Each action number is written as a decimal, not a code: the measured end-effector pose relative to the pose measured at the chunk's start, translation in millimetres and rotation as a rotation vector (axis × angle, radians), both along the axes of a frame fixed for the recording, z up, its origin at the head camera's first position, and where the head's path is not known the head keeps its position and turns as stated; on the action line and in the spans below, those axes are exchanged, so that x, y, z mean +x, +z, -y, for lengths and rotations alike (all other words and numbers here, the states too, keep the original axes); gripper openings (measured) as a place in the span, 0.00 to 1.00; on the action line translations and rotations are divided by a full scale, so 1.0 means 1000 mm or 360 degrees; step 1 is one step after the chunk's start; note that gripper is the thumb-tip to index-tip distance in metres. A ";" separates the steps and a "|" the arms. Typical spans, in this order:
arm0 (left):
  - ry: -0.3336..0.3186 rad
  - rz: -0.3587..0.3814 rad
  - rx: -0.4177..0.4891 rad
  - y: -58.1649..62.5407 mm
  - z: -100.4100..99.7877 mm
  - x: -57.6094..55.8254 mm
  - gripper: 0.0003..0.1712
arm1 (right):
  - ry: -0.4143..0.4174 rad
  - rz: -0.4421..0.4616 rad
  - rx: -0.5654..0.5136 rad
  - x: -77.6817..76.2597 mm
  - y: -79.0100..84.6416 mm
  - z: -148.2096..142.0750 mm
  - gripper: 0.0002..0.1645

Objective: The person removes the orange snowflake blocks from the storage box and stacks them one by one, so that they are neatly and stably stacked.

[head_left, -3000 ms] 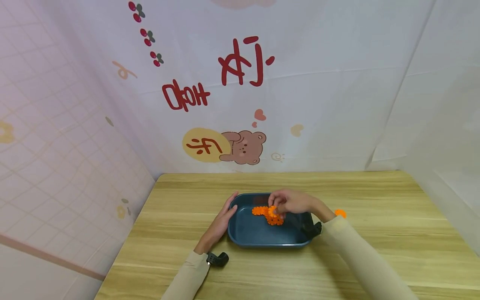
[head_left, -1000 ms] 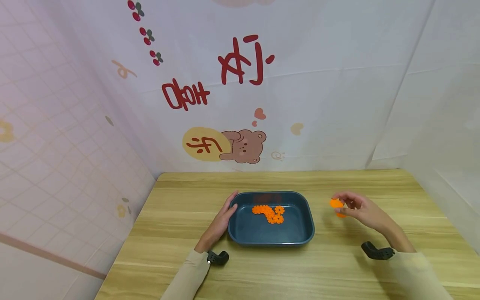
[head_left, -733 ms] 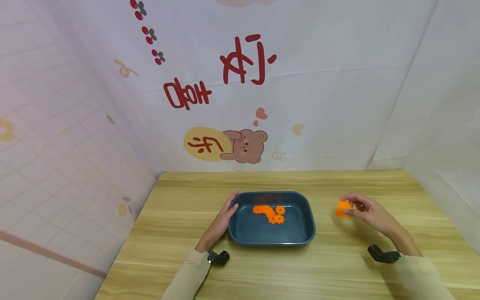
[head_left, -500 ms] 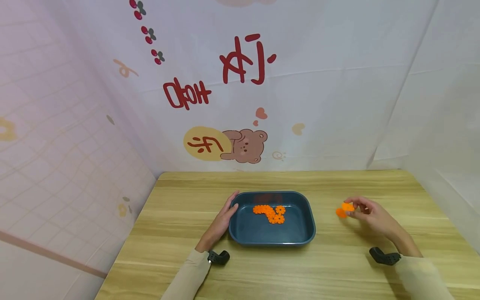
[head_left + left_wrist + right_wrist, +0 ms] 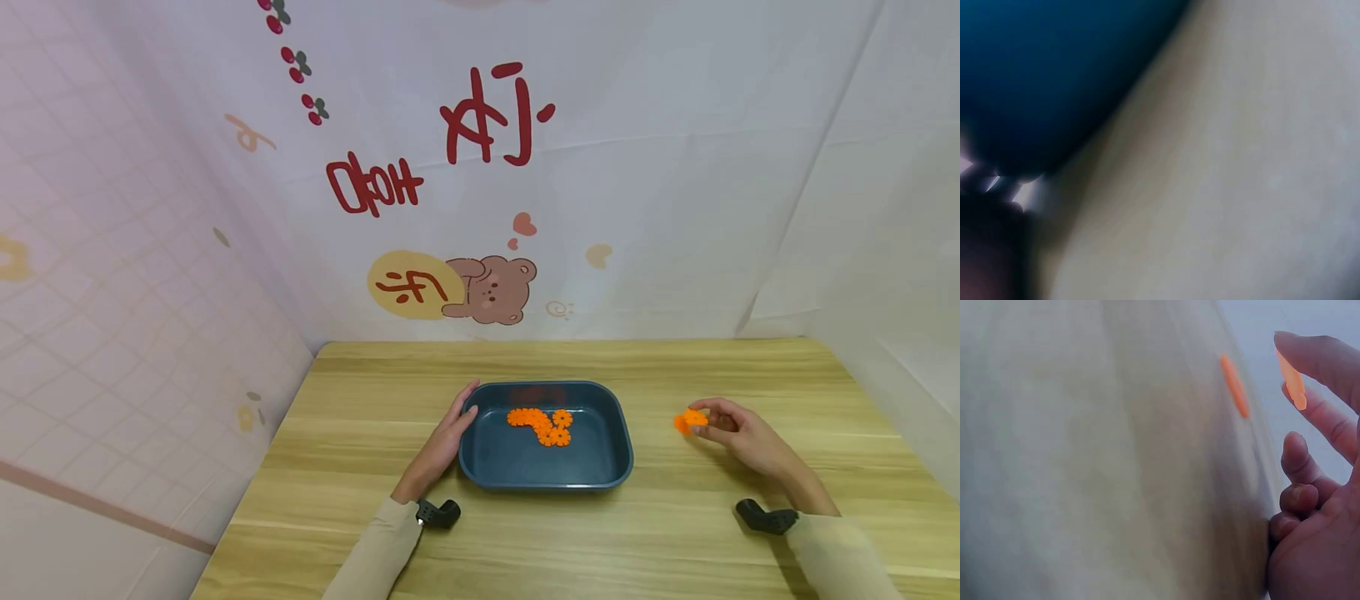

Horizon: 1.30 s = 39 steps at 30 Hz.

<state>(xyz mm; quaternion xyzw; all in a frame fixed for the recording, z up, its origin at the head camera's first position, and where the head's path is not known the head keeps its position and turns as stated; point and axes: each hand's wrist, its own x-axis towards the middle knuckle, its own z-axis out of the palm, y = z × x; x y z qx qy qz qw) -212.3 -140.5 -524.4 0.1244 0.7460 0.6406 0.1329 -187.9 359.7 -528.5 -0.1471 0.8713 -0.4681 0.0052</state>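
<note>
So, at lower centre, the left hand point(image 5: 444, 437) lies straight-fingered against the tray point(image 5: 502, 467), discs point(image 5: 538, 423) inside; lower right, beside a loose disc point(image 5: 680, 423) on the surface point(image 5: 360, 417), another disc point(image 5: 697, 418) is pinched by the right hand point(image 5: 744, 435), best kept light.

The tray point(image 5: 502, 462) stands on the table point(image 5: 600, 550), several discs point(image 5: 560, 437) inside, the left hand point(image 5: 444, 440) at its left side. Well to its right, the right hand point(image 5: 752, 446) holds one disc point(image 5: 697, 417) near another point(image 5: 1235, 386). Behind is the wall point(image 5: 645, 192).
</note>
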 end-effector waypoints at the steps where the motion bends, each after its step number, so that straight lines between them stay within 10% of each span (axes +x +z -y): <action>1: 0.0006 -0.0006 0.0008 0.000 0.000 0.000 0.31 | -0.0011 0.0008 0.0013 0.000 0.000 0.000 0.21; 39: 0.0010 0.0001 0.0065 -0.002 0.001 0.000 0.31 | -0.0087 -0.0205 0.0293 -0.004 -0.002 0.018 0.18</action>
